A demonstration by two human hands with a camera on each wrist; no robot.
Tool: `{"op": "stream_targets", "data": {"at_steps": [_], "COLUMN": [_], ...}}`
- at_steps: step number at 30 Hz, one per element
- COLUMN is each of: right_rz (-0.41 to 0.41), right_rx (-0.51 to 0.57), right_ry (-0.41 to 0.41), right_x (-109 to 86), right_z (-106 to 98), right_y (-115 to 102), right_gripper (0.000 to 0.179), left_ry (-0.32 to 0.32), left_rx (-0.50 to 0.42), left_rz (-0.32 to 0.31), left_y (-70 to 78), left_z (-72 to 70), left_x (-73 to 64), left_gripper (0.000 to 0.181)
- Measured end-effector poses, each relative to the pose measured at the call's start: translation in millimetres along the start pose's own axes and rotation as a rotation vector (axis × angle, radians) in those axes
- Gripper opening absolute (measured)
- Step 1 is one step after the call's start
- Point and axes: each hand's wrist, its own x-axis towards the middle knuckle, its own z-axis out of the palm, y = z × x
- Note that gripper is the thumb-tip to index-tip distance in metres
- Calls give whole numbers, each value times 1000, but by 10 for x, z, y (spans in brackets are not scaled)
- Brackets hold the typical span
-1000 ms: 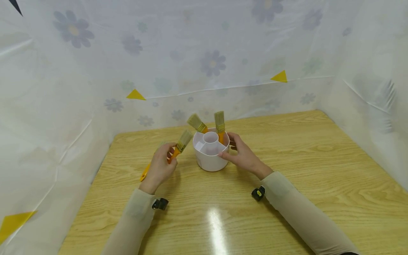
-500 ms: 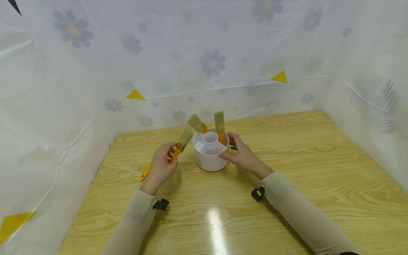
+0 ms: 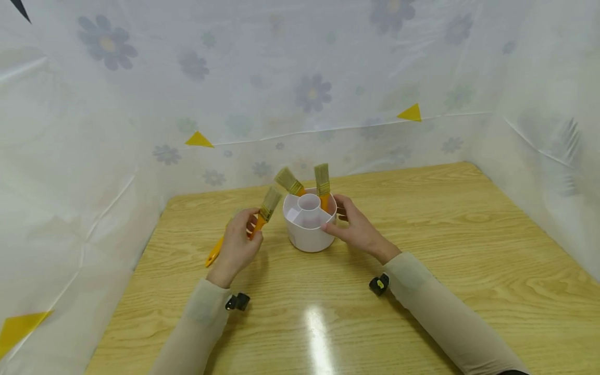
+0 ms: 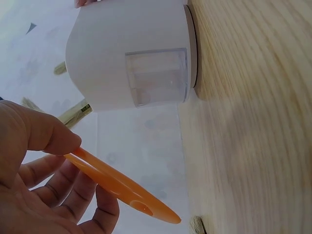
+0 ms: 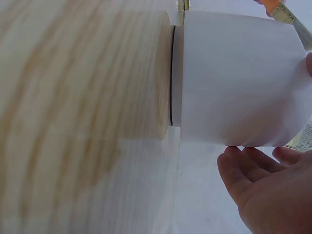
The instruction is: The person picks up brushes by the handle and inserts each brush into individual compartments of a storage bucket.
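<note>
Walls of milky, wrinkled plastic sheeting (image 3: 262,62), soft flower print showing through, surround a table (image 3: 445,234) with yellowish wood-grain top, smooth, glossy near the front. Two beige cloth sleeves (image 3: 450,307) come in from the near edge. Mid-table: white, smooth, round plastic holder (image 3: 310,239), upright, wavy rim, central tube with thin dividers around it, dark seam at the base. Left wrist view adds a clear rectangular panel (image 4: 157,75) on its side. Right hand (image 3: 358,229) grips the holder's right side, thumb at the front near the rim, fingertips on the wall. Left hand (image 3: 238,245) pinches a flat paintbrush with glossy orange handle (image 3: 270,203), pale bristles up, tilted toward the holder and near its left side. Two similar paintbrushes (image 3: 323,179) stand in the rear of the holder, one nearly upright, one leaning left; can't tell if they share a compartment. Another orange-handled brush (image 3: 214,252) lies on the table just beside the left hand, partly hidden by it. Small: flat yellow triangles (image 3: 410,112) on the sheeting, blocky black devices (image 3: 379,284) at both wrists.
</note>
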Motion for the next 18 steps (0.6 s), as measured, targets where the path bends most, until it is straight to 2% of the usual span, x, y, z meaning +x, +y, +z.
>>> {"op": "stream_targets", "data": {"at_steps": [11,18], "right_rz": [16,11], "right_rx": [4,1], "right_ry": [1,5], "right_x": [-1,11], "right_z": [0,5], "right_y": [12,27], "right_gripper": [84,84], "left_ry": [29,20], "left_rx": [-42,-63], "left_rz": [3,8], "left_y": [31,71], "left_z": [60,94], "left_x": [12,34], "left_gripper": [46,44]}}
